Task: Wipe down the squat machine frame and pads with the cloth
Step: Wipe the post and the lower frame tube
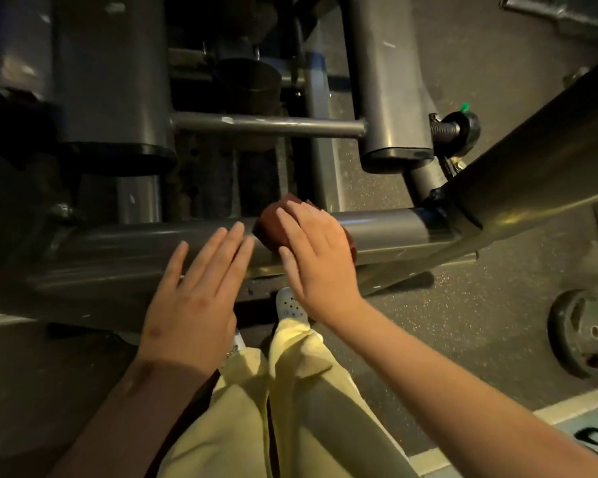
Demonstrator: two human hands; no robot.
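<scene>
A thick grey steel bar (125,250) of the squat machine frame runs across the middle of the view. A dark red cloth (273,225) lies draped over this bar. My right hand (316,250) presses flat on the cloth with straight fingers, covering its right part. Just left of the cloth, my left hand (197,291) hovers over or rests on the same bar, fingers straight and spread, holding nothing. Whether it touches the bar is unclear.
Two upright grey posts (111,81) (390,98) joined by a thin crossbar (266,124) stand behind the bar. A slanted beam (539,167) rises to the right. A black weight plate (584,332) lies on the speckled floor. My legs in pale yellow trousers (290,408) stand below.
</scene>
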